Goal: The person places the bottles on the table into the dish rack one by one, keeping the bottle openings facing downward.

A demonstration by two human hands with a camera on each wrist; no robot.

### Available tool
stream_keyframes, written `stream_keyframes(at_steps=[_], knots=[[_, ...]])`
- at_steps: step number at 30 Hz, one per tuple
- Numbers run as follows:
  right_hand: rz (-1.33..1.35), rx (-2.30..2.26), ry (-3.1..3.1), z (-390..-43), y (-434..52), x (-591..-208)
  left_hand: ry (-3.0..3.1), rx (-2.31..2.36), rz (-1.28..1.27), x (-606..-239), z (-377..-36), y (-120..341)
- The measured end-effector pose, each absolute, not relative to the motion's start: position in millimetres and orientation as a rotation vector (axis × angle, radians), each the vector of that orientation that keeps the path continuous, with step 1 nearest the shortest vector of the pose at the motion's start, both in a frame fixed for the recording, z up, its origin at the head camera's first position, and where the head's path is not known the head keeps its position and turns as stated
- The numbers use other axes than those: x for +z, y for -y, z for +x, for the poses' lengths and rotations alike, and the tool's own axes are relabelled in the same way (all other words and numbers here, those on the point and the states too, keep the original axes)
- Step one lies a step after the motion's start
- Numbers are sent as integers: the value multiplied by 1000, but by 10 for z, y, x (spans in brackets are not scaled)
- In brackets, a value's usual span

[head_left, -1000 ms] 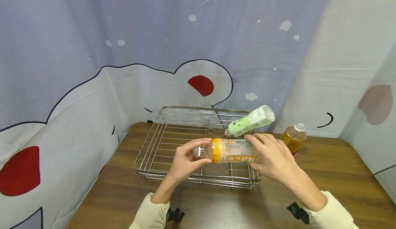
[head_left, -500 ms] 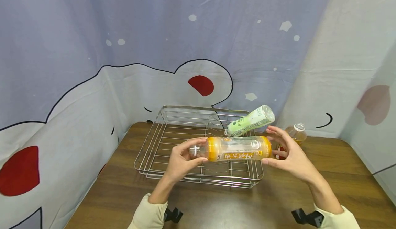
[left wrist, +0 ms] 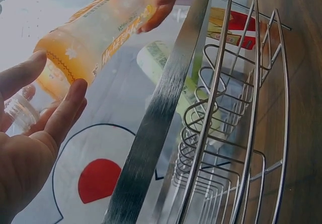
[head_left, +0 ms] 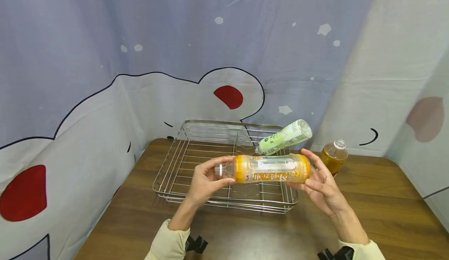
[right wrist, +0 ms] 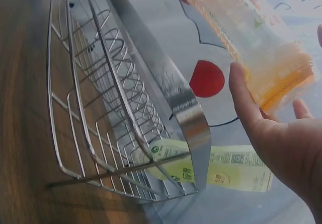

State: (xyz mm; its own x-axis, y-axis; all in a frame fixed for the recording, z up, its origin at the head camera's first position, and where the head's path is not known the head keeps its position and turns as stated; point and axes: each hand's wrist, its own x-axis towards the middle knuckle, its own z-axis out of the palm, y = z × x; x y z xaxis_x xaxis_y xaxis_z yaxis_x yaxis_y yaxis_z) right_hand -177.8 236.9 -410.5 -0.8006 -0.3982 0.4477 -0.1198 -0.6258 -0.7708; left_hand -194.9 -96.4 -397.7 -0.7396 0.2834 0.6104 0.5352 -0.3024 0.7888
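Holding an orange bottle (head_left: 270, 168) level above the front edge of a wire rack (head_left: 196, 135), a person grips it at both ends over a wooden table (head_left: 386, 205). At nine o'clock from the bottle's middle, the left hand (head_left: 207, 180) pinches the capless neck between thumb and fingers. At three o'clock, the right hand (head_left: 320, 182) cups the base, fingers curled round it. At twelve o'clock a green bottle (head_left: 285, 137) leans tilted on the rack's far right corner, base up. At two o'clock from the orange bottle, an amber bottle (head_left: 334, 156) stands upright on the table just beside the rack.
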Motion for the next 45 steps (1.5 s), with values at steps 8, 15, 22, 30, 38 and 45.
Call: stream_keyframes(at_steps=[8,15,22,30,38,45], knots=[[-920,-2570,-1281,-1791,-2315,-4067,1682,-2241,-1054,-4013,-1956,974],[-897,-2575,-1329,-1775,-2303,-4067,1705,-2255,-1044,-4013,-1953,989],[-852,-2593,-1383,-1765,-2306,-4060,1749,-2230,-1090,-3995,-1970,1009],[-858,-2629,-1396,-1756,-2371,-4023,1886,-2049,-1107,-3954,-2007,1201],[-870,-2699,-1403,-1748,-2546,-3951,1896,-1898,-1011,-3987,-2068,1540],[-857,-2732,-1418,-1748,-2687,-3851,1959,-1808,-778,-4065,-2087,1860]])
